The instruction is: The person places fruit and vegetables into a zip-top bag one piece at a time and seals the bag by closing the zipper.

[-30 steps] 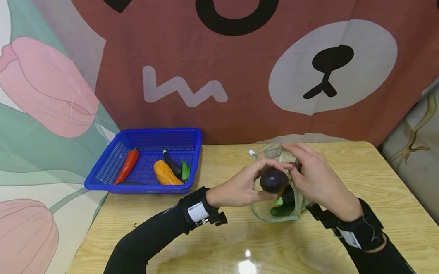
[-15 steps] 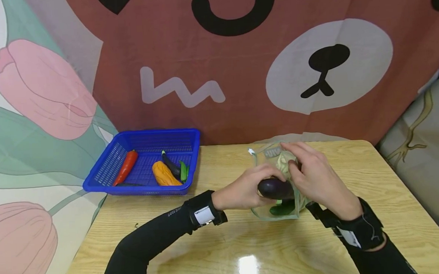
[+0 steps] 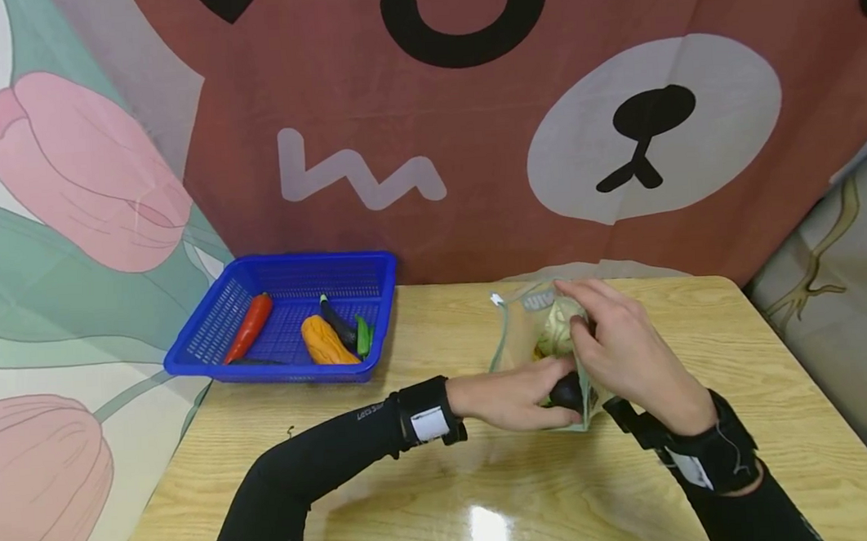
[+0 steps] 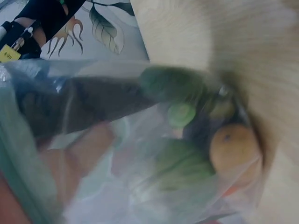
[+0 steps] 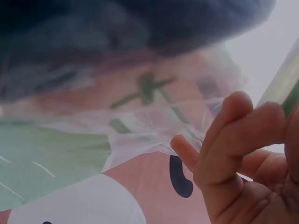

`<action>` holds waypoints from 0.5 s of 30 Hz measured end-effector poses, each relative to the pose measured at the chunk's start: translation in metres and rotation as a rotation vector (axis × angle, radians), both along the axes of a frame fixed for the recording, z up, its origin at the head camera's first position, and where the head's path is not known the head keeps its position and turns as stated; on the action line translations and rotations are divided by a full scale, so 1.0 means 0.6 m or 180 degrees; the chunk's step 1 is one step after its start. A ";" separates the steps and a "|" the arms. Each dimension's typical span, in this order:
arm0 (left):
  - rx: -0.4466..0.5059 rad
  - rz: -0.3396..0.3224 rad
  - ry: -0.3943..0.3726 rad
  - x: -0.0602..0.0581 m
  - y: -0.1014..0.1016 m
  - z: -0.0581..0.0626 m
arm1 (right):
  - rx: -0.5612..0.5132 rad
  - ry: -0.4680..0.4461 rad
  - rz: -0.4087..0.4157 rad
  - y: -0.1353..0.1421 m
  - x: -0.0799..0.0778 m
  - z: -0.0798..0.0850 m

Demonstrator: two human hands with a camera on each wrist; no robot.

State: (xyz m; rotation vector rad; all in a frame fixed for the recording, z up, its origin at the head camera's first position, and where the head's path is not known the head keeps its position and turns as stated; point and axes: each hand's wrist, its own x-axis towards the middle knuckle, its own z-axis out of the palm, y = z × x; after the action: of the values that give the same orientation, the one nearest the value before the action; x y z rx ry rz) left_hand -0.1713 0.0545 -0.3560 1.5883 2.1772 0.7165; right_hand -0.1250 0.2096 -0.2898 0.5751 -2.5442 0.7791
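Observation:
My left hand reaches into the mouth of a clear zip bag, its thumb and fingers around a dark eggplant. Through the plastic in the left wrist view, the eggplant lies lengthwise inside the bag, beside a dark green vegetable. On the bag's other side, my right hand holds its rim between thumb and fingers. A pale cabbage sits in the bag behind the hands. A round orange item is near the bag's bottom.
At the left back of the wooden table stands a blue basket. It holds a red chili pepper, a wrinkled orange-yellow vegetable, a slim dark eggplant and green peppers. A printed cloth hangs behind.
My left hand has moved right and down into the bag with the eggplant, which turned from end-on to lying sideways. My right hand stays at the bag's rim.

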 end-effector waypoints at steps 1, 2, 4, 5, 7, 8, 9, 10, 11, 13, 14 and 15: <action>-0.0185 0.0017 0.0071 0.000 -0.001 0.001 | 0.0004 -0.0012 -0.0003 -0.001 0.001 0.000; -0.0365 0.0024 0.0176 -0.001 -0.002 0.002 | 0.0001 -0.0033 0.0000 -0.001 0.001 0.001; -0.0604 -0.0036 0.0428 -0.002 0.000 0.001 | -0.0004 -0.0064 0.0001 -0.003 0.003 0.001; -0.0670 -0.0092 0.0544 -0.002 0.003 0.000 | 0.0002 -0.0066 0.0002 -0.004 0.003 0.001; -0.0655 -0.0244 0.0766 -0.004 0.011 -0.007 | 0.0018 -0.0051 0.0003 -0.005 0.002 0.001; -0.0636 -0.0309 0.0871 -0.004 0.015 -0.011 | 0.0022 -0.0038 0.0008 -0.006 0.001 0.000; -0.0622 -0.0344 0.0975 -0.003 0.020 -0.015 | 0.0028 -0.0020 0.0008 -0.007 0.000 -0.001; -0.0638 -0.0354 0.1044 -0.002 0.023 -0.019 | 0.0033 -0.0004 0.0013 -0.007 0.000 -0.001; -0.0663 -0.0343 0.1096 -0.001 0.026 -0.022 | 0.0041 0.0012 0.0008 -0.008 -0.001 -0.002; -0.0726 -0.0290 0.1212 0.001 0.028 -0.023 | 0.0032 0.0013 0.0013 -0.009 -0.002 -0.003; -0.0785 -0.0245 0.1241 0.001 0.026 -0.020 | 0.0027 0.0003 0.0015 -0.009 -0.003 -0.003; -0.0813 -0.0203 0.1231 0.001 0.023 -0.014 | 0.0022 -0.0013 0.0009 -0.010 -0.003 -0.004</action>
State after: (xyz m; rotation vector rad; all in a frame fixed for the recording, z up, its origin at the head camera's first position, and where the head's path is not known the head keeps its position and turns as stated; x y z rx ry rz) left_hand -0.1709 0.0684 -0.3645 1.7593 2.3484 0.1056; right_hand -0.1268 0.2037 -0.2920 0.5800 -2.5513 0.7738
